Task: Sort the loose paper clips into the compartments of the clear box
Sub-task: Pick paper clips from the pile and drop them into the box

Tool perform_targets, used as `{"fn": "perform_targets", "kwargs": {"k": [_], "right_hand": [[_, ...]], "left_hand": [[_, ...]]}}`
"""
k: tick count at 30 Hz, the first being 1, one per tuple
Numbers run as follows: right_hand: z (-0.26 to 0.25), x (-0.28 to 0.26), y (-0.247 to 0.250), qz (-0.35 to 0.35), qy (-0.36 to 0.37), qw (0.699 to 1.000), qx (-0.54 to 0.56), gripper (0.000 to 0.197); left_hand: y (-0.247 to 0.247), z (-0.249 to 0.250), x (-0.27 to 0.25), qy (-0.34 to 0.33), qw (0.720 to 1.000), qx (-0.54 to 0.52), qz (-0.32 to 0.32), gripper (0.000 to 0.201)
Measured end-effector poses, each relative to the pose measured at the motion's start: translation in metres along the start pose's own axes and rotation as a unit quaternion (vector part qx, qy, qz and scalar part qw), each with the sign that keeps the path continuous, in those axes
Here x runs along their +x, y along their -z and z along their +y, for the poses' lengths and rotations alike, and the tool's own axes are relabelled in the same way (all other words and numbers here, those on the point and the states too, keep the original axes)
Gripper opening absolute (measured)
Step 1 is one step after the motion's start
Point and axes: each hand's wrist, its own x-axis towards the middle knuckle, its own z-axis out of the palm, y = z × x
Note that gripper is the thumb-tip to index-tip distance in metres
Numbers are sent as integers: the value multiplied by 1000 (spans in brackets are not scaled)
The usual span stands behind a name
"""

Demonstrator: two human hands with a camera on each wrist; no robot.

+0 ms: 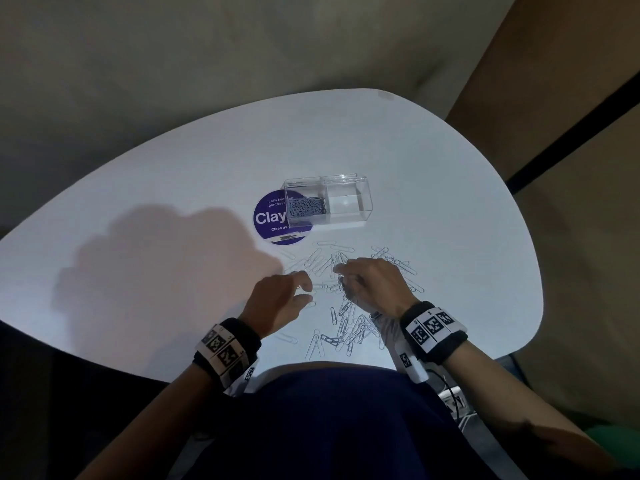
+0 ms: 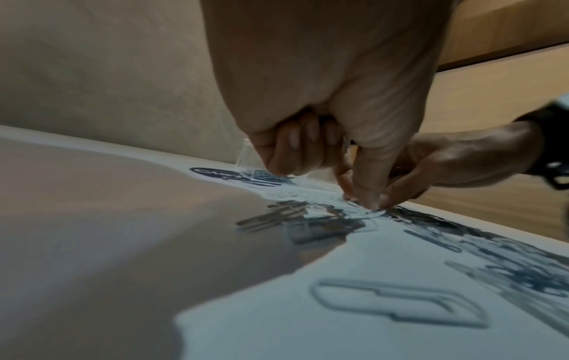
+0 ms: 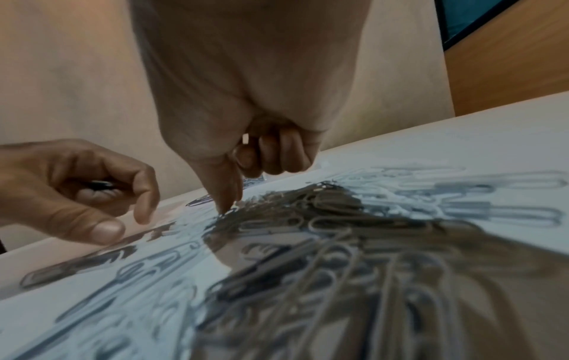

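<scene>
Loose paper clips [image 1: 341, 308] litter the white table [image 1: 156, 188] at 6 o'clock of the clear box [image 1: 328, 201] — dark clips fill its left compartment. Left hand [image 1: 282, 299] curls around a dark clip; right hand [image 1: 372, 284] pinches into the pile, its catch unclear. Beige walls surround — wood panelling at 3 o'clock.

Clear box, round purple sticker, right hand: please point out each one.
clear box [image 1: 349, 216]: head view, its front wall.
round purple sticker [image 1: 268, 220]: head view, on the white lettering.
right hand [image 1: 375, 280]: head view, back of hand.
</scene>
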Motion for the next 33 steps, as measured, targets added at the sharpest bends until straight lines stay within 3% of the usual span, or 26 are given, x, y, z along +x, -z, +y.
{"fn": "perform_targets", "kwargs": {"k": [3, 6, 12, 16, 24, 27, 31, 33], "right_hand": [[-1, 10, 4, -39, 4, 999, -36, 27], [-3, 16, 8, -52, -7, 998, -32, 7], [-3, 16, 11, -50, -36, 998, 2, 20], [-6, 15, 8, -79, -35, 996, -14, 18], [-13, 17, 2, -99, -70, 992, 34, 17], [-12, 16, 7, -69, -78, 994, 38, 32], [-9, 17, 16, -25, -120, 991, 50, 14], [-9, 15, 17, -7, -104, 993, 59, 14]], "left_hand": [[-5, 9, -1, -31, 999, -23, -10, 14], [-17, 14, -1, -93, 995, 5, -34, 19], [-24, 17, 3, -129, 989, 53, -51, 26], [-25, 14, 3, -144, 986, 72, -53, 22], [-22, 18, -1, -110, 988, 86, -60, 10], [-20, 14, -4, -91, 991, 79, -59, 8], [-20, 4, -8, -64, 995, 56, -44, 5], [-20, 3, -9, -58, 996, 50, -46, 6]]}}
